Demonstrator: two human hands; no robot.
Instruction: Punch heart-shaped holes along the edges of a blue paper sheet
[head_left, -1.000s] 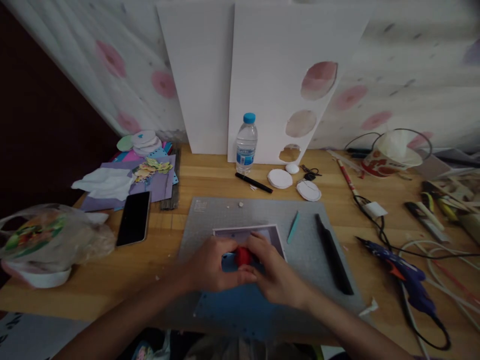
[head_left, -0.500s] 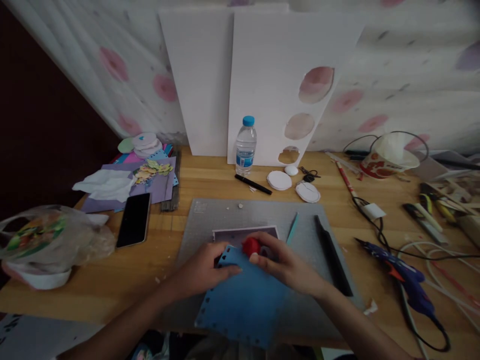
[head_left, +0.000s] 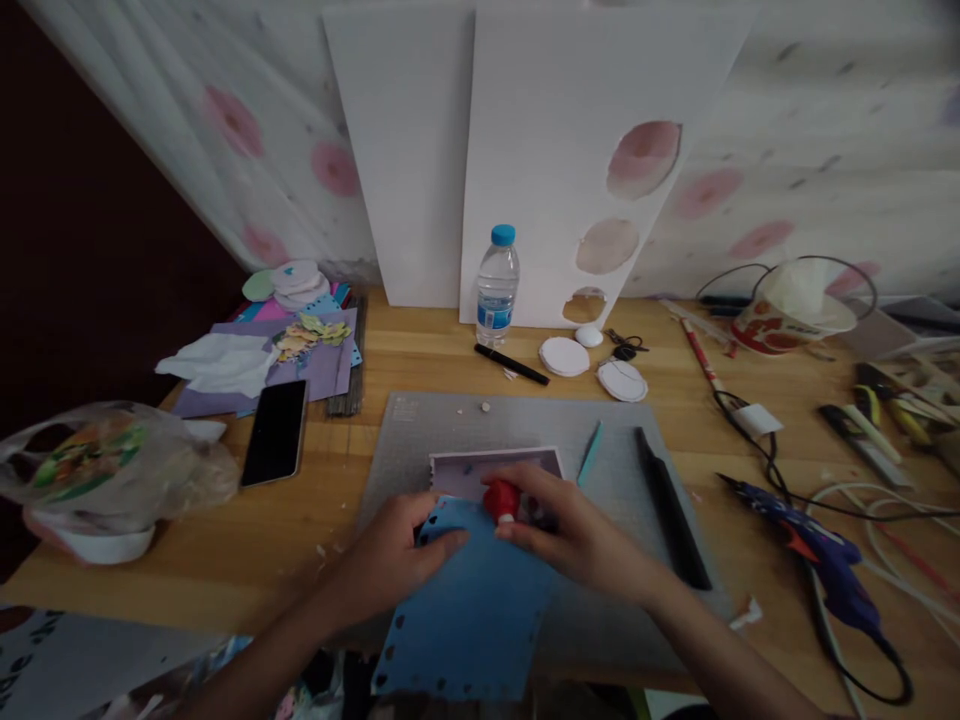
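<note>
A small red punch [head_left: 501,497] sits on the upper edge of a blue sheet [head_left: 472,615], gripped by the right hand [head_left: 574,535]. The left hand [head_left: 397,555] presses flat on the sheet at 9 o'clock of it. Both lie on a grey cutting mat [head_left: 525,420]; a glue gun [head_left: 814,545] lies at 3 o'clock, well apart.

Hands [head_left: 487,545] on punch [head_left: 501,498], blue sheet [head_left: 472,620]

Dim light falls on a wooden table [head_left: 420,360] — beyond the fingers, white boards [head_left: 540,150] lean against a pale wall [head_left: 810,130] with pink blotches; darkness far left.
</note>
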